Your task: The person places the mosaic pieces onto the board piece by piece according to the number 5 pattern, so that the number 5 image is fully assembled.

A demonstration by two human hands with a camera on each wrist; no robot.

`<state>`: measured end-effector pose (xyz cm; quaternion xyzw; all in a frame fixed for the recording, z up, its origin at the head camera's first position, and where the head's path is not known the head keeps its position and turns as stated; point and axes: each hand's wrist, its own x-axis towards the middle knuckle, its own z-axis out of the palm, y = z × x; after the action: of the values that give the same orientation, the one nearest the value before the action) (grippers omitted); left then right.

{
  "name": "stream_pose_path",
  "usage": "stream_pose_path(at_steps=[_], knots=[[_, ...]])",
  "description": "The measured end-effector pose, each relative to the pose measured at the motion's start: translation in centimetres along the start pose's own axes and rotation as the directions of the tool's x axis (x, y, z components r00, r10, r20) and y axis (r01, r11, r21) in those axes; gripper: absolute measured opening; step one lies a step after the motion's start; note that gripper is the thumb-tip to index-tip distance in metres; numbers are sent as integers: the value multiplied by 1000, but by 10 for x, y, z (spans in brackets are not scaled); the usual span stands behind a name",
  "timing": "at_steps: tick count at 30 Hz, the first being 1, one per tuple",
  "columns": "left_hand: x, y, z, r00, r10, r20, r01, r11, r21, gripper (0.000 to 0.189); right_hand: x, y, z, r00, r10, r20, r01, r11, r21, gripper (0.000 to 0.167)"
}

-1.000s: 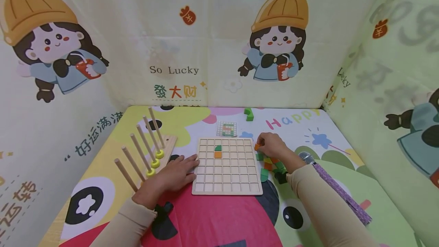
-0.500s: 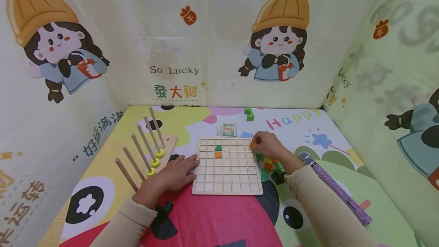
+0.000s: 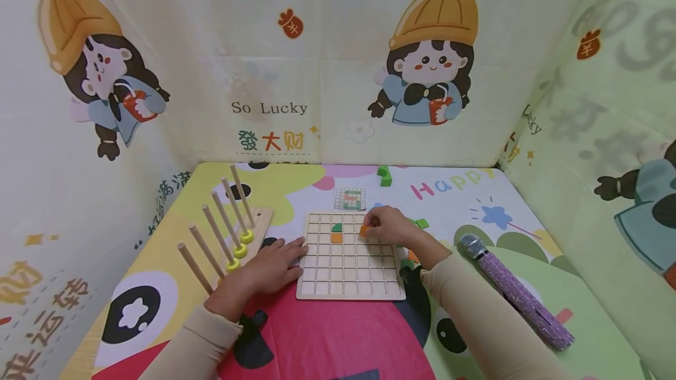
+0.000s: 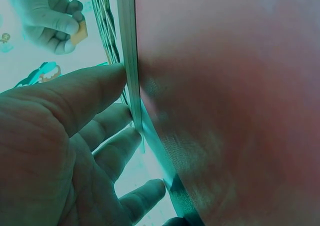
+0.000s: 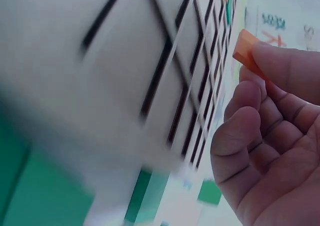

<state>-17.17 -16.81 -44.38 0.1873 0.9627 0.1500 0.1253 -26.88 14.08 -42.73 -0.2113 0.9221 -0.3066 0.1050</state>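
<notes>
My right hand [image 3: 393, 230] is over the upper right part of the wooden grid board [image 3: 348, 274], pinching an orange tile [image 3: 364, 231] between thumb and fingers. In the right wrist view this orange tile [image 5: 245, 48] juts out past the thumb tip. My left hand [image 3: 269, 268] lies at the board's left side, its fairly straight fingers [image 4: 117, 153] touching the edge. On the board sit a green round-cornered tile [image 3: 337, 227] and, just below it, another orange tile [image 3: 337, 238]. Behind the board lies a small card [image 3: 350, 198] with a coloured grid pattern.
Loose tiles [image 3: 413, 257] lie right of the board, partly hidden by my right arm; a green tile [image 3: 422, 223] shows beyond it. A peg rack [image 3: 262, 221] with yellow rings stands left. A purple microphone [image 3: 507, 286] lies right, a green block [image 3: 384, 176] at the back.
My right hand has moved left with the orange tile, from beside the board's right edge to above its grid. My left hand has stayed at the board's left edge.
</notes>
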Motion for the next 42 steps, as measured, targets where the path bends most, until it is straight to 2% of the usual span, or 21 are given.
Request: stream_pose_path(at_steps=[10, 16, 24, 32, 42], knots=[[0, 1, -1, 1000, -4, 16, 4, 1000, 2, 60, 10, -28, 19, 993, -83, 82, 82, 997, 13, 5], [0, 0, -2, 1000, -4, 22, 4, 1000, 3, 60, 15, -37, 29, 989, -88, 115, 88, 996, 4, 5], [1, -1, -3, 1000, 5, 19, -5, 1000, -10, 57, 15, -43, 36, 986, -120, 118, 124, 992, -29, 5], [1, -3, -1, 1000, 3, 29, -3, 1000, -7, 57, 13, -47, 40, 984, -108, 141, 116, 992, -49, 4], [1, -4, -1, 1000, 10, 18, -10, 1000, -4, 57, 13, -52, 46, 989, -89, 115, 106, 983, -152, 4]])
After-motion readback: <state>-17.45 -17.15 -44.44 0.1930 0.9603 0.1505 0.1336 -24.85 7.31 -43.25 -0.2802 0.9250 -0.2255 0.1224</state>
